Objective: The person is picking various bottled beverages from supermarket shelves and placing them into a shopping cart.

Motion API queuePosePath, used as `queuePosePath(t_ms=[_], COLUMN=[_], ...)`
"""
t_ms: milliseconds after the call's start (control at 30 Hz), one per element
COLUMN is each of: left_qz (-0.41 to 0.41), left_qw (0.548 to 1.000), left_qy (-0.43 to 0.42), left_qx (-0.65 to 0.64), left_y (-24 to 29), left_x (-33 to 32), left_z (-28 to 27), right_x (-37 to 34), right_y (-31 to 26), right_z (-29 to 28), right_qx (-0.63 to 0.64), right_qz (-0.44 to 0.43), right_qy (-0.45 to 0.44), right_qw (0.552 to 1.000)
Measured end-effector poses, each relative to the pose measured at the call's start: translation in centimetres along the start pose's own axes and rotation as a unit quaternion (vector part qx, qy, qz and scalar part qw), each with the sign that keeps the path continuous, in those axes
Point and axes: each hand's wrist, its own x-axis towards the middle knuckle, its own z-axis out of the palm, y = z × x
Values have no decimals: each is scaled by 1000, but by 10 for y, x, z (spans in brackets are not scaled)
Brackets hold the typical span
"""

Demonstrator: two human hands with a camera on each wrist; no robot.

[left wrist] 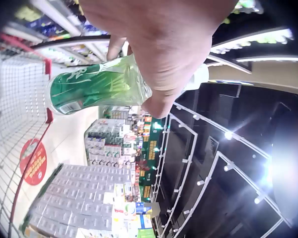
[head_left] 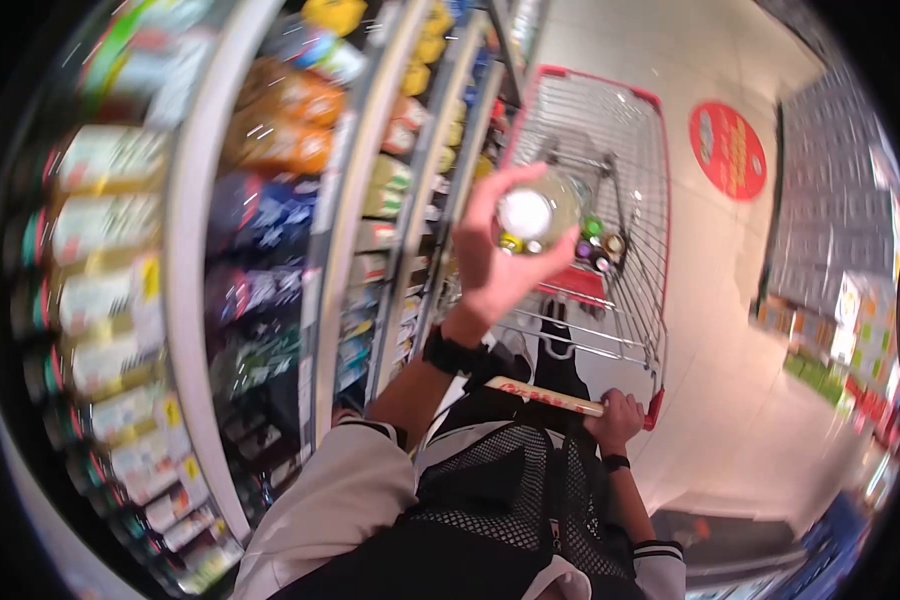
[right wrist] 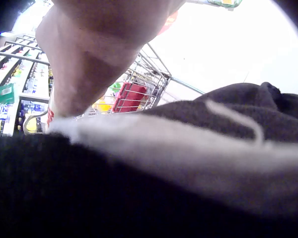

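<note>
In the head view my left hand point(head_left: 485, 245) is raised over the shopping cart point(head_left: 660, 180) and grips a clear bottle by its upper part, the white cap point(head_left: 525, 214) facing the camera. In the left wrist view the bottle point(left wrist: 89, 87) lies sideways across the picture, its green label toward the base, with fingers and thumb around the end near the cap. My right hand point(head_left: 618, 420) grips the right end of the cart's handle point(head_left: 545, 395). The right wrist view shows that hand point(right wrist: 104, 44) close up, its fingertips hidden.
Several bottles point(head_left: 595, 245) stand in the cart basket. Shelves point(head_left: 195, 200) packed with bottles and bags run close along the left. Across the aisle is a stack of grey cartons point(head_left: 830, 190). A round red sign point(head_left: 727, 150) lies on the floor.
</note>
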Motion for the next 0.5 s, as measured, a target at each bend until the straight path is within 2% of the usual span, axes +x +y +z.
queuePosePath(t_ms=[33,67,167,200,267,367,433,500], left_qz=[37,94,154,166,169,153,152,115], left_qw=[999,993,978,964,941,909,891,864], left_qy=[28,60,111,177,232,315,341,340], left_qx=[19,-30,92,112,180,226,257,353], left_y=[7,10,45,57,76,88,97,105], left_x=[-18,-38,-96,-114,-154,-207,-239,-266], left_z=[-23,-46,-123,-139,-176,-214,-237,-256], right_x=[-4,-5,-5,-6,-7,-6,-6,-5], right_y=[3,3,5,7,8,6,10,10], right_z=[4,1,6,8,9,9,11,11], right_qx=[-20,-9,-56,-68,-67,-106,-117,-133], right_qz=[12,-16,6,13,-5,20,11,16], right_qy=[-11,-9,-33,-46,-40,-60,-64,-81], right_qw=[1000,1000,998,997,997,992,991,988])
